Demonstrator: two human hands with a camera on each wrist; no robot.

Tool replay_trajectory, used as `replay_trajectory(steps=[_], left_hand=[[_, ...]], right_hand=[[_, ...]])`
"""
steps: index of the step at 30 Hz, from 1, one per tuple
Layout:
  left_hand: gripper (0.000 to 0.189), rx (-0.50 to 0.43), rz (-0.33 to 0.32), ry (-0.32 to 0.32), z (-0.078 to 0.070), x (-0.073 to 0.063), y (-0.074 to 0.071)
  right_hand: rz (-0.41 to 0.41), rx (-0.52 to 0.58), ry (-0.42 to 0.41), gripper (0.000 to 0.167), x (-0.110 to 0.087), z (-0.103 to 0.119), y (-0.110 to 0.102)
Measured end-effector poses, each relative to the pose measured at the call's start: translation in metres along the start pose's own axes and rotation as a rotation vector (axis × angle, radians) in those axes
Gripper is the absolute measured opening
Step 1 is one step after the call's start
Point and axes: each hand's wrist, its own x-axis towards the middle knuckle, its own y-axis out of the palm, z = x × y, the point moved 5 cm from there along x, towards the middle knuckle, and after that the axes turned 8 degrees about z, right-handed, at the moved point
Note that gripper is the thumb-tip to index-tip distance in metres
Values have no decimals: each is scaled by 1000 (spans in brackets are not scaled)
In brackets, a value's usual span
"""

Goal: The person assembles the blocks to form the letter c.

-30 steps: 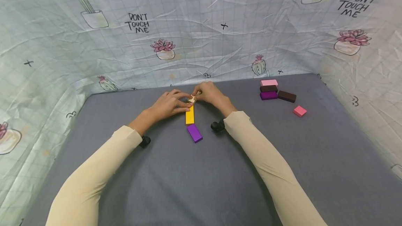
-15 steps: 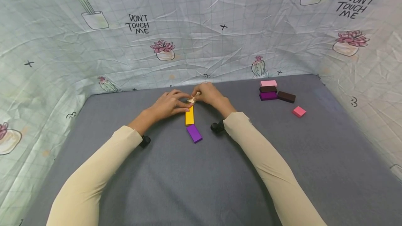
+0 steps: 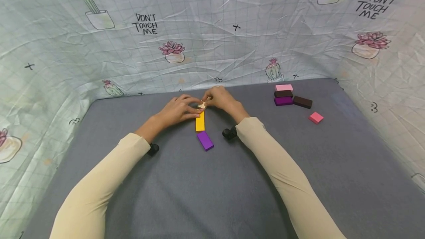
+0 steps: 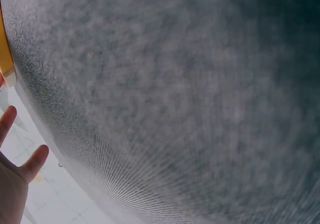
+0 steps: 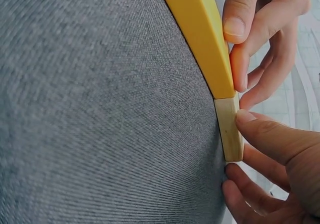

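Both hands meet at the far end of a yellow block (image 3: 200,123) lying on the grey cloth. My right hand (image 3: 221,98) pinches a short, pale wooden block (image 5: 229,129) between thumb and fingers, end to end with the yellow one in the right wrist view. With loosely spread fingers, my left hand (image 3: 179,110) touches the yellow block's far end, its fingertips right at the seam. Two of its fingers stand away from the blocks in the left wrist view. Close to the yellow block's near end lies a purple block (image 3: 205,141), set at a slant.
At the back right lie a light pink block (image 3: 283,87), a dark brown block (image 3: 283,94) and a dark purple block (image 3: 283,101), side by side. Another brown block (image 3: 302,101) and a small pink block (image 3: 316,117) lie beside them. A patterned curtain (image 3: 199,40) stands behind.
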Motion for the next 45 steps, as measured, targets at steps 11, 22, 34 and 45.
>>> replay_trajectory(steps=[11, 22, 34, 45], left_hand=[[31, -6, 9, -6, -2, 1, -2], [30, -4, 10, -14, -2, 0, -3], [32, 1, 27, -10, -1, 1, -2], [31, -7, 41, -24, -2, 2, -3]], right_hand=[[19, -1, 4, 18, 1, 0, 0], [5, 7, 3, 20, 2, -1, 2], [-8, -32, -28, 21, 0, -1, 2], [-66, -90, -59, 26, -24, -8, -22]])
